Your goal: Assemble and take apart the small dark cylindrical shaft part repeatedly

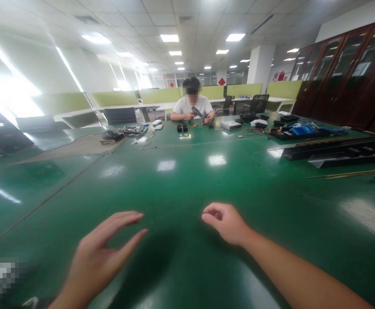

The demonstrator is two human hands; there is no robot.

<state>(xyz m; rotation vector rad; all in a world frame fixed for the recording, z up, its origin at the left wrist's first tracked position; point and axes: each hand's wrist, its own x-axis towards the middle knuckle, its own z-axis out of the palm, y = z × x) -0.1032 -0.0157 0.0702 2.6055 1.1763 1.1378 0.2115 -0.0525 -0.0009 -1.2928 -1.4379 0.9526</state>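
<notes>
My left hand (102,253) is raised over the green tabletop (187,184), thumb and fingers apart, with nothing visible between them. To its right, my right hand (224,223) has its fingers curled in and the thumb tip close to the index finger. A very faint thin line runs by these fingertips; whether they grip anything is too fine to make out. A gap of bare green surface separates the two hands, and neither touches the other. The left hand casts a dark shadow on the table.
Across the table a person (193,105) in a white shirt holds a dark tool (197,112). Black metal channels (345,150) and thin rods (351,173) lie at right, with a blue bag (303,128) behind. Tools and cables (134,131) lie far left.
</notes>
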